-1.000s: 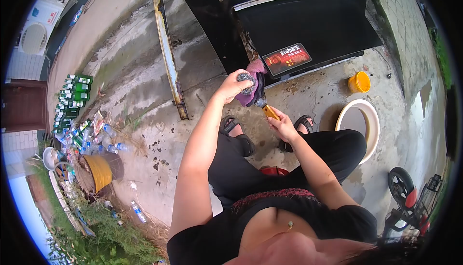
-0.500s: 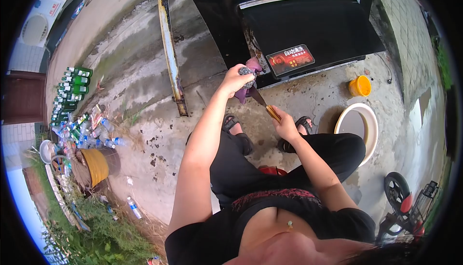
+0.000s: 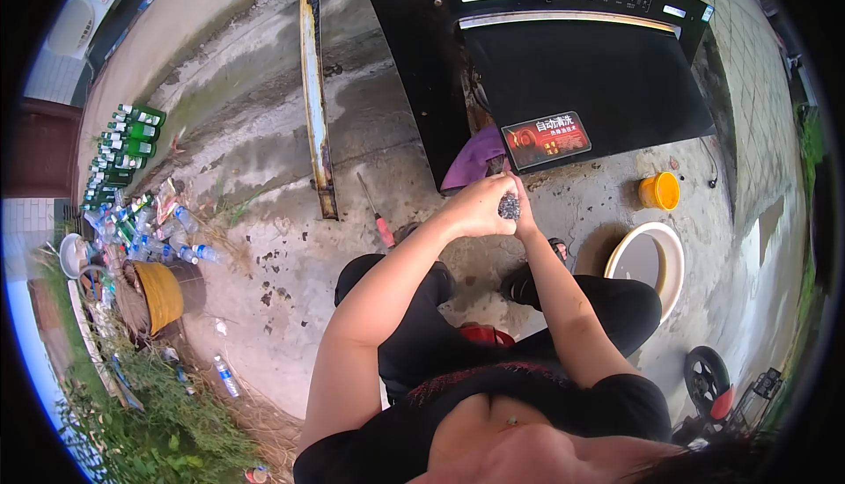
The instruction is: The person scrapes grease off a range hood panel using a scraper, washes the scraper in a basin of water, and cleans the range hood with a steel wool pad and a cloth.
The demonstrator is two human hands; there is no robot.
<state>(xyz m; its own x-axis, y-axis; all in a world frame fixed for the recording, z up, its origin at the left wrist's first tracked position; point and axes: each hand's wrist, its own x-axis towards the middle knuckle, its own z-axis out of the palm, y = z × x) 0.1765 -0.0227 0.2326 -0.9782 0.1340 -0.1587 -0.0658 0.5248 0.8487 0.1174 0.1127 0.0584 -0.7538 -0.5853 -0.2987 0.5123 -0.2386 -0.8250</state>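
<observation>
My left hand [image 3: 475, 209] is closed around a dark grey steel wool scrubber [image 3: 509, 208]. Pressed against it from the other side is my right hand [image 3: 525, 213], closed on the scraper [image 3: 495, 165]; only a bit of its dark blade shows past the fingers, and the handle is hidden. A purple cloth [image 3: 475, 157] lies on the lower left part of the black range hood [image 3: 590, 79], just beyond both hands. Beside the cloth, the hood's front panel carries a red and black label [image 3: 547, 141].
A screwdriver [image 3: 377, 216] and a long rusty metal strip [image 3: 317, 97] lie on the concrete at left. At right stand a yellow bucket [image 3: 659, 192] and a white basin [image 3: 673, 264] of murky water. Green bottles [image 3: 136, 136] and plastic bottles are heaped far left.
The purple cloth has left my left hand and now rests on the hood. Both hands have come together nearer my body, and the scraper's handle has gone out of sight.
</observation>
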